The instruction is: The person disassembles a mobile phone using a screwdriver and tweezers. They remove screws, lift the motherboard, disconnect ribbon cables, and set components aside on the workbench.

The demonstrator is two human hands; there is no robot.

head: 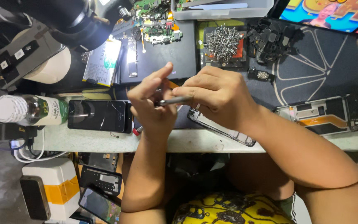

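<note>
Up close: right hand (218, 97) pinches slim metal tool (175, 101), shaft level, tip toward left hand (152, 103). Left hand curled, fingertips meeting tool tip; whether it holds small part, cannot tell. Both hover above phone frame (222, 128) lying at bench edge (104, 141). Dark phone (100, 116) just left of left wrist, bottle (30, 110) beyond. Screw pile (223, 41) further back on mat.

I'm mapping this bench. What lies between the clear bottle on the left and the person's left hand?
In the head view, a black phone lies flat between the bottle and the left hand.
</note>
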